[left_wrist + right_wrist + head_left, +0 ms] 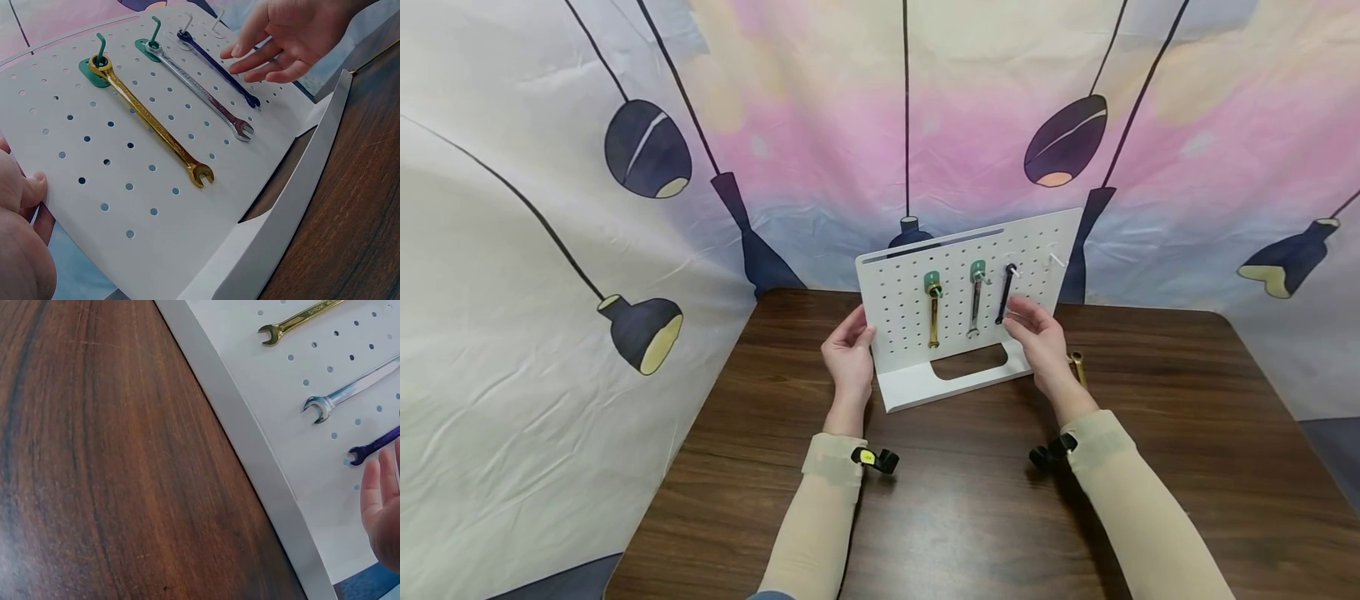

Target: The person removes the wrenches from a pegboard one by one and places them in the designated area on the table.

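A white pegboard stand point(898, 321) is on the table, turned a little. My left hand point(850, 358) grips its left edge, thumb in front and fingers behind. From hooks on the board hang a gold wrench point(150, 122), a silver wrench point(197, 90) and a dark purple wrench point(219, 69). The first two are on green hooks, the purple one on a white hook. My right hand point(1039, 342) is beside the purple wrench's lower end, fingers spread and relaxed, holding nothing. A white hook point(1057, 260) at the far right of the board carries nothing.
Behind my right wrist, another gold wrench point(1078, 367) shows on the brown wooden table point(955, 492). A cloth backdrop point(820, 125) printed with lamps hangs close behind the table. The stand's base has a wide cutout at its front.
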`<state>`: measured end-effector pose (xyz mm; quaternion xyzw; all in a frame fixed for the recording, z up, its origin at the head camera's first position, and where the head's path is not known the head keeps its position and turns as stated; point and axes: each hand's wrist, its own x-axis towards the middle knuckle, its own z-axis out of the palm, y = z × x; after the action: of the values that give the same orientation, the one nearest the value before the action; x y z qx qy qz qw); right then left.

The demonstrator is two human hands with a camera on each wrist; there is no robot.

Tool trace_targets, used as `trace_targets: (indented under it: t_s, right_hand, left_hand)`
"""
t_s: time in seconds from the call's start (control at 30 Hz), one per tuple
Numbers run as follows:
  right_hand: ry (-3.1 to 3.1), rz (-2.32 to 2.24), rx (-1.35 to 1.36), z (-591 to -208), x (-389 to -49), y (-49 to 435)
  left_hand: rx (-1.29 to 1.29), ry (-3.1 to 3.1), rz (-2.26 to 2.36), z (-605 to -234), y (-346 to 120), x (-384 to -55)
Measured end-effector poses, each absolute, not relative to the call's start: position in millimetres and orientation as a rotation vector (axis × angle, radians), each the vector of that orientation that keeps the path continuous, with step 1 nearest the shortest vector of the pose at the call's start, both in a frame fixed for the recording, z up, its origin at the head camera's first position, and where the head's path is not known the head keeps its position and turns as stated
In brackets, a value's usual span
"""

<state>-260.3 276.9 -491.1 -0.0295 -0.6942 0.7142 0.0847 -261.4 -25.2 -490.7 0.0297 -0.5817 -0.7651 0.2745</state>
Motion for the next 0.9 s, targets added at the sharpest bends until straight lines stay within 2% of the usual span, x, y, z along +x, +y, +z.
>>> trace_targets:
  t_s: [0.9]
  right_hand:
    - [-2.049,2.14,-0.073,-492.2,-266.2,267.5]
  left_hand:
    - [0.087,-1.575,-2.061,-491.2,-25.1,-261.8]
